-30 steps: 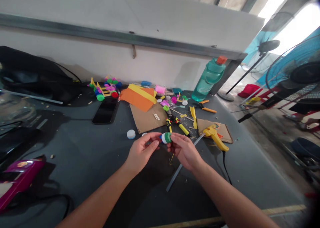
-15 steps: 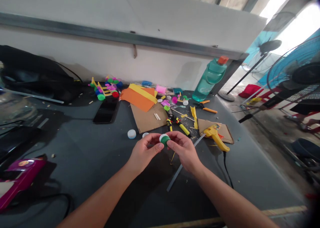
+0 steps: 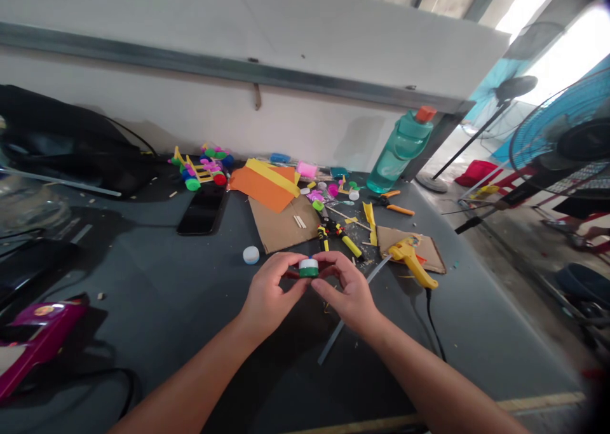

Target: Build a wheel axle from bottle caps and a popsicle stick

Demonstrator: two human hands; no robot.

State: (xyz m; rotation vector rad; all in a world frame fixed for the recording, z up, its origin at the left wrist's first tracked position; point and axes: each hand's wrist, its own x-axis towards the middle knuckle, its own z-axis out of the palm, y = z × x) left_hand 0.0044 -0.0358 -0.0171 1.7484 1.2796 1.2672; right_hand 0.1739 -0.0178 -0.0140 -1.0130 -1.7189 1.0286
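Observation:
Between my fingertips, above the dark table, is a small round bottle cap, white on top and green below. My left hand pinches it from the left, thumb underneath and fingers at the top edge. My right hand grips it from the right in the same way. A bit of blue shows at the cap's top. A loose white cap lies on the table left of my hands. Just beyond my fingers are pliers with yellow-and-black handles and a piece of cardboard bearing small sticks.
A yellow glue gun rests on cardboard at right, its clear glue stick reaching toward me. Behind are orange paper, a black phone, colourful small models and a teal bottle. A magenta tool lies at left.
The cap has been tilted so its side now faces me, white part up and green part down. Both hands have shifted slightly with it and still hold it.

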